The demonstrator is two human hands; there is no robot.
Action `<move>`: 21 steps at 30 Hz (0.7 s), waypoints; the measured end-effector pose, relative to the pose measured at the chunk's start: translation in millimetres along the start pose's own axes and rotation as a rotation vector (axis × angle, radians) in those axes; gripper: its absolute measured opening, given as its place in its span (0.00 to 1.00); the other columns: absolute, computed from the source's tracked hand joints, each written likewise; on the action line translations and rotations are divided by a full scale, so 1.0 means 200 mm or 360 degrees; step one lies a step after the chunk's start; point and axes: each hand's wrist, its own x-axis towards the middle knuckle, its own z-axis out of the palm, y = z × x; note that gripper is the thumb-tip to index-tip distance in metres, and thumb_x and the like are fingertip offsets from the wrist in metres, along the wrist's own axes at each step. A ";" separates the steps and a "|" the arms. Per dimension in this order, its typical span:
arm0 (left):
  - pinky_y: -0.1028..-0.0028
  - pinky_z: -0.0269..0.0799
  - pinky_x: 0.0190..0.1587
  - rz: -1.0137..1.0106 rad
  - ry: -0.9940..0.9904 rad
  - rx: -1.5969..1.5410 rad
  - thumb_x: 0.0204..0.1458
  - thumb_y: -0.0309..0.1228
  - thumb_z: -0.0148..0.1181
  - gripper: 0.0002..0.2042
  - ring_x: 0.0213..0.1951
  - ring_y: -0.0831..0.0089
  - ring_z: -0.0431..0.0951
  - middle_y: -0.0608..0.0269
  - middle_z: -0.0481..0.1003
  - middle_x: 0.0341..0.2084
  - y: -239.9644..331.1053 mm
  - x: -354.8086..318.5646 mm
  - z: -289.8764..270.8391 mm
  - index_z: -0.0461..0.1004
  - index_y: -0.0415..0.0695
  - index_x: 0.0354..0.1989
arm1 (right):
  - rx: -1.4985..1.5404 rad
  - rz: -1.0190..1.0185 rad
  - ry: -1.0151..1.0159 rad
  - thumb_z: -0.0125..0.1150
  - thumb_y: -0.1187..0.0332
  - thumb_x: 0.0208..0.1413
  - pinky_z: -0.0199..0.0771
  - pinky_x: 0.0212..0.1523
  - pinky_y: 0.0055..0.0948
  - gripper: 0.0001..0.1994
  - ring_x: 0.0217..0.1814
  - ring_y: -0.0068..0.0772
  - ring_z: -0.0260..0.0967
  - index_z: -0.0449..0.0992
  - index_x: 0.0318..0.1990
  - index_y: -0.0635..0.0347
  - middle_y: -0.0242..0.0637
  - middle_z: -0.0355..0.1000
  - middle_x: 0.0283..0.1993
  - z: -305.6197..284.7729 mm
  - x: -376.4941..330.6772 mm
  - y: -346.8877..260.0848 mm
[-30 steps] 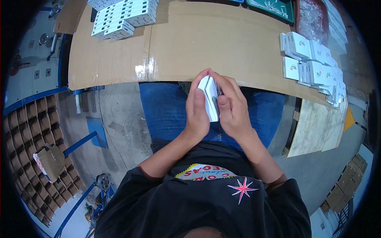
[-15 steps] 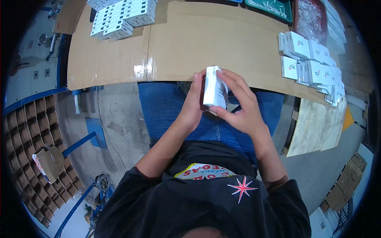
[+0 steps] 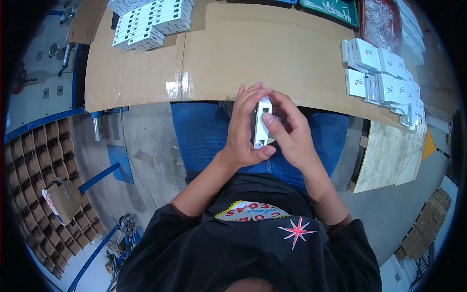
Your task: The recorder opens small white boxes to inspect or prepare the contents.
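At the centre of the frame, the left hand (image 3: 244, 130) and right hand (image 3: 288, 132) both clasp a small white box (image 3: 262, 122), held upright above the lap just below the cardboard-covered table (image 3: 228, 53). Stacks of white boxes (image 3: 146, 19) sit upper left; flat white cartons (image 3: 382, 73) lie upper right.

A cardboard-covered workbench (image 3: 272, 53) is bearing white boxes stacked at its far left (image 3: 148, 22) and right edge (image 3: 382, 75) (a green tray (image 3: 331, 9) is sitting behind).
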 end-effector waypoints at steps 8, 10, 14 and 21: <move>0.50 0.66 0.64 0.0053 0.0158 -0.0208 0.56 0.70 0.48 0.45 0.57 0.49 0.73 0.44 0.73 0.53 -0.01 -0.02 -0.01 0.72 0.33 0.58 | 0.0175 0.0182 -0.0181 0.61 0.71 0.64 0.77 0.43 0.23 0.21 0.48 0.21 0.75 0.72 0.64 0.63 0.34 0.78 0.50 -0.04 0.00 -0.04; 0.50 0.67 0.62 0.0070 0.0102 -0.0167 0.56 0.69 0.49 0.44 0.55 0.49 0.74 0.44 0.74 0.52 -0.01 -0.02 -0.02 0.72 0.33 0.57 | 0.0094 0.0206 -0.0201 0.60 0.72 0.63 0.76 0.42 0.24 0.21 0.46 0.21 0.76 0.72 0.63 0.65 0.35 0.79 0.46 -0.05 0.00 -0.06; 0.51 0.68 0.61 0.0217 0.0004 -0.0058 0.55 0.65 0.52 0.41 0.52 0.49 0.76 0.44 0.76 0.48 0.00 -0.01 -0.03 0.74 0.33 0.54 | -0.0253 0.0146 -0.0199 0.55 0.70 0.61 0.76 0.38 0.32 0.20 0.37 0.35 0.79 0.72 0.59 0.70 0.49 0.78 0.35 -0.03 -0.02 -0.14; 0.50 0.69 0.60 0.0278 0.0018 -0.0002 0.54 0.62 0.54 0.38 0.50 0.50 0.77 0.46 0.77 0.46 0.01 -0.02 -0.03 0.75 0.34 0.52 | -0.0499 0.0115 -0.0141 0.47 0.69 0.62 0.76 0.42 0.48 0.18 0.40 0.65 0.77 0.72 0.55 0.70 0.64 0.76 0.37 0.04 -0.04 -0.22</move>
